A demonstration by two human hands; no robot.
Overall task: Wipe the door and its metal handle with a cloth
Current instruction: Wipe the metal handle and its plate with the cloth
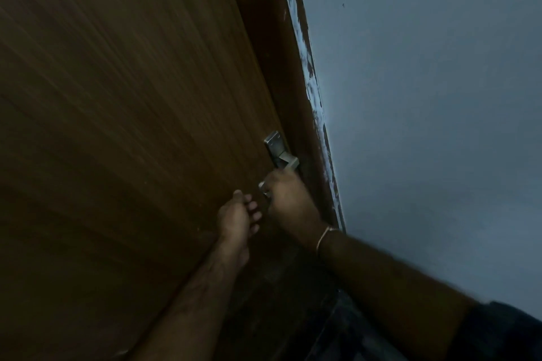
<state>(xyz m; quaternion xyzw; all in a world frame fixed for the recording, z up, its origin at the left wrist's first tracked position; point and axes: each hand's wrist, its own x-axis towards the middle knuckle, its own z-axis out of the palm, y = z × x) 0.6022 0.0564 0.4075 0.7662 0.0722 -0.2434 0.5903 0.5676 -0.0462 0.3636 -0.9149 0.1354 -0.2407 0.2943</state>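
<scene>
Head camera view, dim light, looking steeply along a door. A brown wooden door (117,126) fills the left and centre of the picture, its grain running in slanted lines. Its metal handle (278,152), a silvery plate with a lever, sits near the door's right edge, just beside the dark door frame (296,97). The right hand (289,199) is curled around the lower part of the handle, fingers wrapped tight on the metal; a thin bangle (325,236) circles that wrist. The left hand (237,217) lies just left of it against the door, palm to the wood, fingers bent loosely, gripping nothing visible. A grey-blue wall (425,126) fills the right side, with white paint smears along the frame's edge. A dark sleeve (504,331) shows at the bottom right.
</scene>
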